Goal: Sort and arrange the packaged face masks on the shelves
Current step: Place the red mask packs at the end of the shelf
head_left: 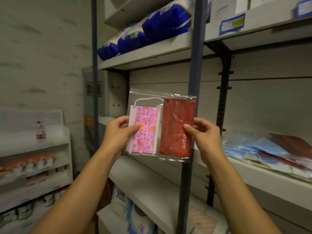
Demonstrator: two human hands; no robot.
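- Left hand pinched the pink patterned mask pack, thumb on its front.
- Right hand pinched the red mask pack the same way.
- Both packs were side by side, held up before the shelf upright.
- Mixed mask pile lay unsorted on the right shelf; most of the sorting looked left to do.

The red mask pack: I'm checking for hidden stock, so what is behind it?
Behind the red mask pack, held by the right hand, run a dark shelf post and grey back panel. What it covers cannot be seen.
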